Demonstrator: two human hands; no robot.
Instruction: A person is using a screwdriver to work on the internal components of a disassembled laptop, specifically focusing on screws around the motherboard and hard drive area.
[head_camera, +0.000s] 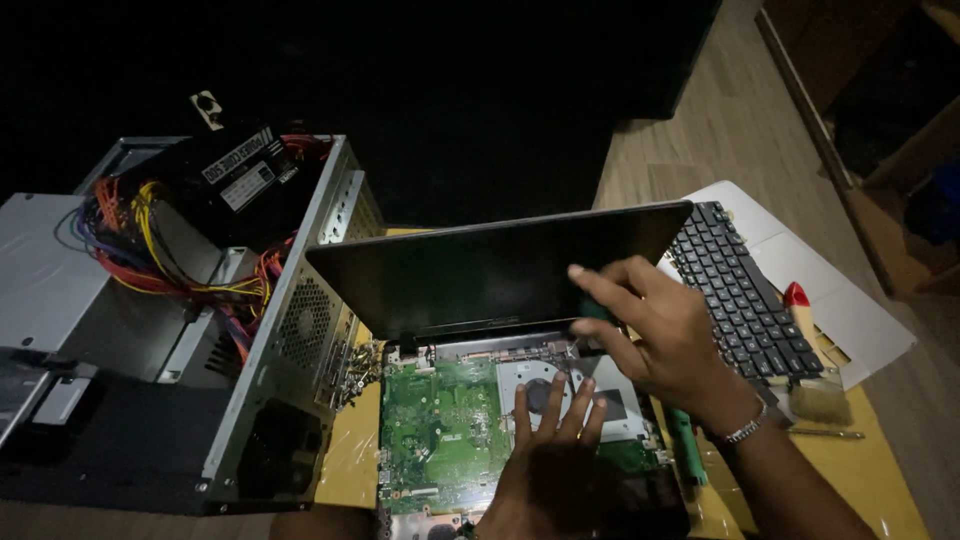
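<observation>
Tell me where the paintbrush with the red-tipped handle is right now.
In the head view the paintbrush lies at the right, on the detached keyboard panel, just beyond the right hand and its bracelet.

Dim, murky view lit from the right, upper background black, foreground in deep shadow, edges slightly bowed.

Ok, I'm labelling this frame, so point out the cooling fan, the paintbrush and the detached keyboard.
cooling fan (541, 392), head view, on the round hub left of the fingers.
paintbrush (819, 400), head view, on the pale bristles.
detached keyboard (745, 290), head view, on the middle rows of black keys.
</observation>
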